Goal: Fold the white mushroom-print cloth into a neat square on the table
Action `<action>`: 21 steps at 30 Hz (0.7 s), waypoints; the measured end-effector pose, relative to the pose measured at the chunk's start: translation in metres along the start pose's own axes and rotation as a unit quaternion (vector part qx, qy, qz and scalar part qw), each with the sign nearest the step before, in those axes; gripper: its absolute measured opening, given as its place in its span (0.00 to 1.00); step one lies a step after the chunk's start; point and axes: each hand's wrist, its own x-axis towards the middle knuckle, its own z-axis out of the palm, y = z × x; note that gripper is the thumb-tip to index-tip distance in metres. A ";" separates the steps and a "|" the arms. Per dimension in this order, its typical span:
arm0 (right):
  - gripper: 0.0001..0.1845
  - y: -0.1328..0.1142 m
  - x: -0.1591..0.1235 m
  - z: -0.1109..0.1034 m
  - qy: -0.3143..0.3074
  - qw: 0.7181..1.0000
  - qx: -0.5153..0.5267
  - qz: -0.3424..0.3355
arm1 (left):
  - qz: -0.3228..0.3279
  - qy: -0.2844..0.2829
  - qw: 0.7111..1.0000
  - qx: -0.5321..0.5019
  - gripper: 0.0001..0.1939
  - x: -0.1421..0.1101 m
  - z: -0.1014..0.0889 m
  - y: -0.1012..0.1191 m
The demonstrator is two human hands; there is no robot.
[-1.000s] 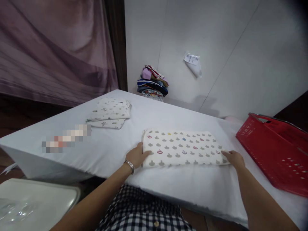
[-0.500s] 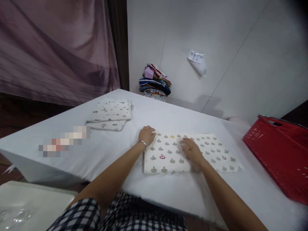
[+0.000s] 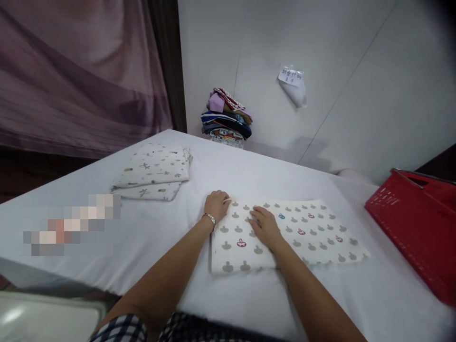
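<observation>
A white cloth (image 3: 306, 232) printed with grey mushroom shapes and a few red and blue ones lies folded flat in front of me. At its far left corner, my left hand (image 3: 216, 206), with a bracelet at the wrist, is closed on the edge; the fingertips are partly hidden. My right hand (image 3: 266, 229) rests on top of the cloth, left of its middle, fingers slightly spread and holding nothing. Farther left lies a second folded white cloth (image 3: 156, 171) with small plant-like prints.
Everything lies on a white-covered table (image 3: 160, 228). A red basket (image 3: 416, 228) stands at the right. Beyond the far edge is a stack of folded fabrics (image 3: 228, 116). A pixelated patch (image 3: 73, 225) covers something at the left. A pale bin or stool (image 3: 46, 318) sits below.
My right hand has slid left across the mushroom-print cloth, towards my left hand. My left hand stays at the corner. The view has shifted slightly.
</observation>
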 end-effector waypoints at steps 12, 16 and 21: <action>0.17 -0.003 -0.001 -0.003 -0.004 1.000 0.009 0.006 | -0.012 -0.025 0.999 -0.017 0.06 0.005 0.003 -0.002; 0.17 -0.004 -0.001 -0.003 -0.007 1.000 0.006 0.004 | 0.025 -0.007 1.000 -0.017 0.07 0.002 0.000 0.001; 0.17 -0.004 -0.001 -0.003 -0.007 1.000 0.006 0.009 | -0.014 -0.012 0.995 -0.101 0.12 0.000 -0.004 0.002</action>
